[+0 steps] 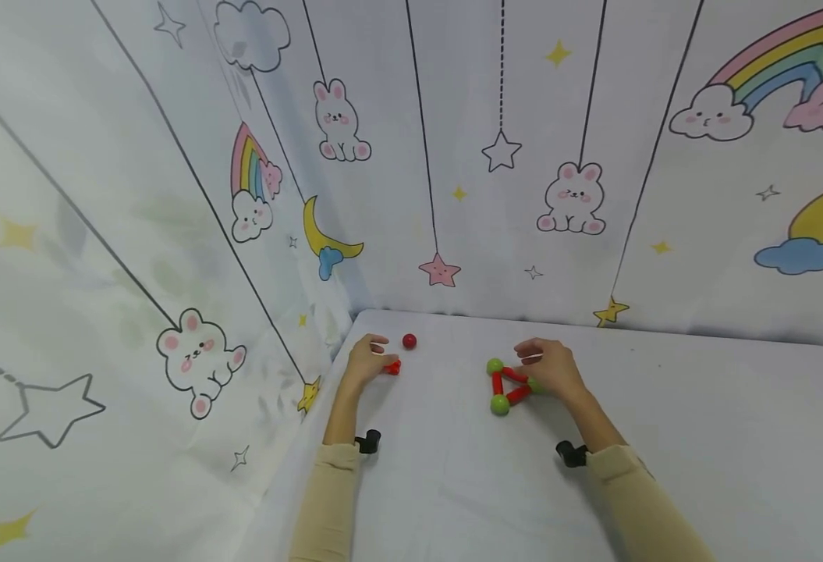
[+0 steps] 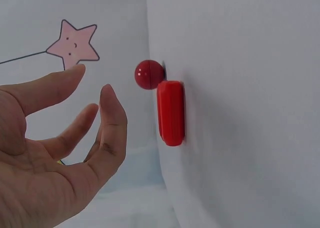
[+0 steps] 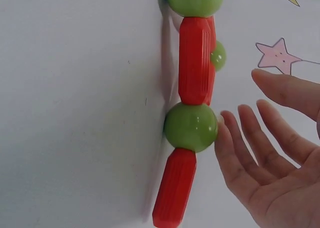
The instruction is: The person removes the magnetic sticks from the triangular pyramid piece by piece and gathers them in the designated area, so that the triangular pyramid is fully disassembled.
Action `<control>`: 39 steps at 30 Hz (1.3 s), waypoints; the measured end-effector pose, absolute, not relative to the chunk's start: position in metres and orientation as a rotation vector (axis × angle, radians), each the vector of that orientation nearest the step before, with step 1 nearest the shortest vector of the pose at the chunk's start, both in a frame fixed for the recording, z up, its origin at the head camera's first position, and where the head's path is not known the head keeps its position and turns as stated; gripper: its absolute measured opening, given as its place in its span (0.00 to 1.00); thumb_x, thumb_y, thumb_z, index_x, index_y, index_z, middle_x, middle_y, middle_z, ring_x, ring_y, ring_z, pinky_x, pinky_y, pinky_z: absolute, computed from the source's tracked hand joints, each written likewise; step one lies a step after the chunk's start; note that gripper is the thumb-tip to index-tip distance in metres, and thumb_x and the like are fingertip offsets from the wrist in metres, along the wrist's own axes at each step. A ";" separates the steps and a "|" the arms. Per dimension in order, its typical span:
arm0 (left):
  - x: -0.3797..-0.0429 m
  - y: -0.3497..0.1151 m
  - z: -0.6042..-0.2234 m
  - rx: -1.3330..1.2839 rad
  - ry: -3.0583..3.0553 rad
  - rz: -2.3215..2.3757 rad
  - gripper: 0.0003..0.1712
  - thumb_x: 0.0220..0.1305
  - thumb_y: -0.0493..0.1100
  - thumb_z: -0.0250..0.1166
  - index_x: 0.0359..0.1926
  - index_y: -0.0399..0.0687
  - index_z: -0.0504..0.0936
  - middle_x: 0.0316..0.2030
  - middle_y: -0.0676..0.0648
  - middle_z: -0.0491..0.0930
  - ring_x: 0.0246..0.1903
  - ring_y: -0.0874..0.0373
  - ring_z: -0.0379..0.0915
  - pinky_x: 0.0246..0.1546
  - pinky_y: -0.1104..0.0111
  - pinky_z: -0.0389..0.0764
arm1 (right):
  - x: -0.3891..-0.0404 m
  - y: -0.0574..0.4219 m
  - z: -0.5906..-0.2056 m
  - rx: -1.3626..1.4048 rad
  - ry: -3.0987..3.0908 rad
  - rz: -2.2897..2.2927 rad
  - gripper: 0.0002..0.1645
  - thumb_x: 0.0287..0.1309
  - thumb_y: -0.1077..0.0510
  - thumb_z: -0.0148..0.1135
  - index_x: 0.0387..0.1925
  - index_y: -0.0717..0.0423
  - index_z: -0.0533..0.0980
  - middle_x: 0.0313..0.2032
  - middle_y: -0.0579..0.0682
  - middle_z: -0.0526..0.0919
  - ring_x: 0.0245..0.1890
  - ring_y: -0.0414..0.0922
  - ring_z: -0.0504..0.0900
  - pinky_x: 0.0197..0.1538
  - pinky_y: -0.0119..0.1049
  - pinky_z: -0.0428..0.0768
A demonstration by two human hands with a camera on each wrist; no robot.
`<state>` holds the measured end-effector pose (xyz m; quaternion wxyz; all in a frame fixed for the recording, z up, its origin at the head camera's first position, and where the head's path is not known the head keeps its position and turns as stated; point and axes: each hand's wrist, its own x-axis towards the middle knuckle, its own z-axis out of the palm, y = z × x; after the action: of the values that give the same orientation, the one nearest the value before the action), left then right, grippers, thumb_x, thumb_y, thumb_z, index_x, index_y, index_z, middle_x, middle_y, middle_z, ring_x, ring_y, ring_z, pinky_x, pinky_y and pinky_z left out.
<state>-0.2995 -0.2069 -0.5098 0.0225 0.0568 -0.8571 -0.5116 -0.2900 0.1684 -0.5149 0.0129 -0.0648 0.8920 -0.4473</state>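
Note:
On the white tabletop, a triangle of red rods and green balls lies flat near the right hand. That hand hovers with fingers spread and bent, its little fingertip right at a green ball in the right wrist view. From this ball another red rod sticks out, hidden under the hand in the head view. Farther left, the left hand holds nothing, thumb and fingers apart, beside a loose red rod. A red ball lies just beyond that rod.
White cloth printed with rabbits, stars and rainbows hangs behind the table and along its left side. The white table stretches far to the right. A black wrist camera sits on the left wrist, another on the right.

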 end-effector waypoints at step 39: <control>-0.284 -0.053 -0.535 -0.184 -2.855 -1.797 0.33 0.51 0.30 0.79 0.60 0.39 0.79 0.50 0.38 0.79 0.35 0.54 0.80 0.32 0.66 0.87 | -0.270 0.137 -0.541 -0.283 2.716 -1.453 0.22 0.48 0.71 0.77 0.48 0.67 0.83 0.39 0.56 0.90 0.39 0.49 0.89 0.42 0.41 0.87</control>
<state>-0.2845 -0.0532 -0.5345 -0.1183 -0.0542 -0.8391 -0.5282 -0.2695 0.1368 -0.5413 0.0242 -0.0915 0.8779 -0.4695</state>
